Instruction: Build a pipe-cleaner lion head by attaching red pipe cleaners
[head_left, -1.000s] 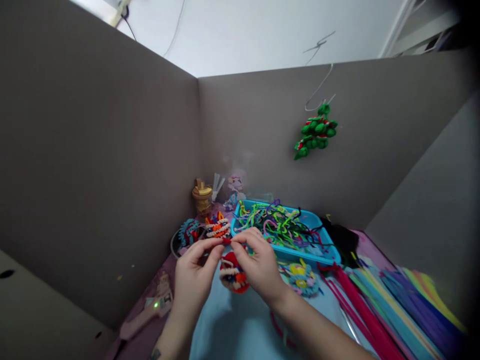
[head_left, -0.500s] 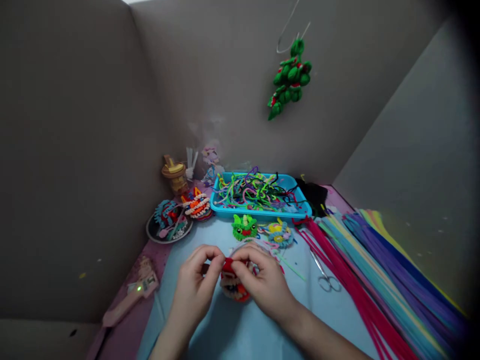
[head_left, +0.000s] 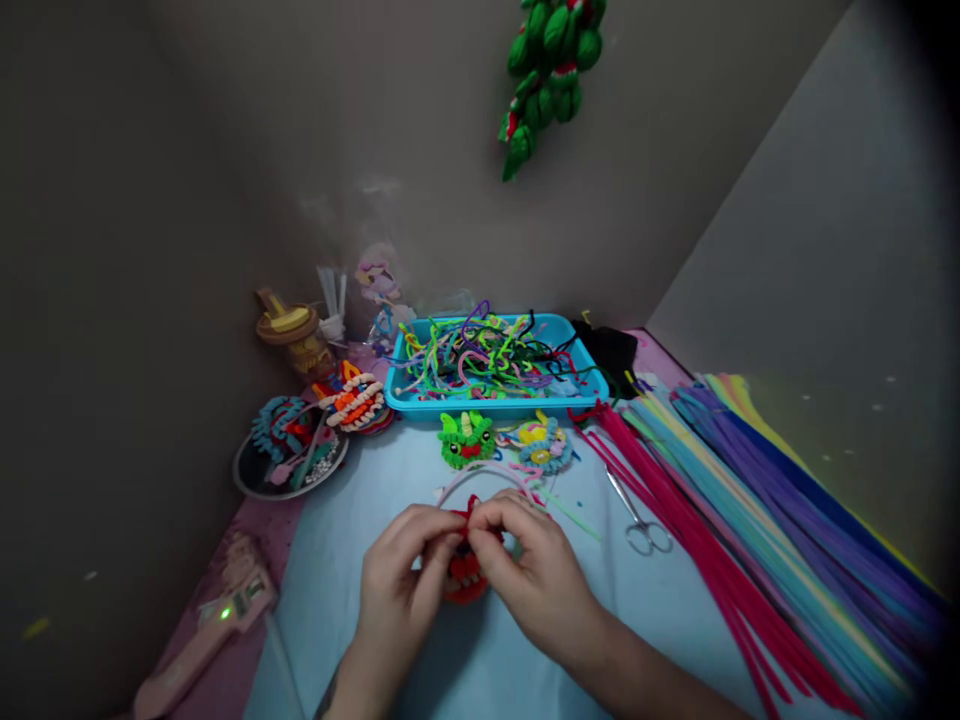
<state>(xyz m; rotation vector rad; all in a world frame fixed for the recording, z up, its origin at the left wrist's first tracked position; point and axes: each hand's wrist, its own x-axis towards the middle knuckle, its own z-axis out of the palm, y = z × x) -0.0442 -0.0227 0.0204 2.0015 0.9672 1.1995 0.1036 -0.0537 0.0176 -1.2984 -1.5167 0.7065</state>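
My left hand (head_left: pixel 405 570) and my right hand (head_left: pixel 532 575) are closed in pinches, fingertips almost touching. Between them they hold a small red pipe-cleaner piece (head_left: pixel 471 505), mostly covered by the fingers. Right below it, partly hidden behind the hands, is an orange and red fuzzy pipe-cleaner figure (head_left: pixel 465 582); whether the two are joined I cannot tell. Just beyond the fingers curves a pale pink band (head_left: pixel 480 470). Farther back sit a green pipe-cleaner animal head (head_left: pixel 466 440) and a blue and yellow pipe-cleaner piece (head_left: pixel 544 447).
A blue tray (head_left: pixel 495 410) holds tangled pipe-cleaner scraps. Scissors (head_left: pixel 636 520) and long pipe-cleaner bundles (head_left: pixel 750 520) lie right. At left are a metal bowl (head_left: pixel 244 480), a striped orange piece (head_left: pixel 356 403), a lidded cup (head_left: pixel 300 340) and a pink glue gun (head_left: pixel 206 640).
The view has shifted, so the background things appear farther left and mostly higher. Both hands keep pinching the red piece; it now shows as a narrow tip above the fingers.
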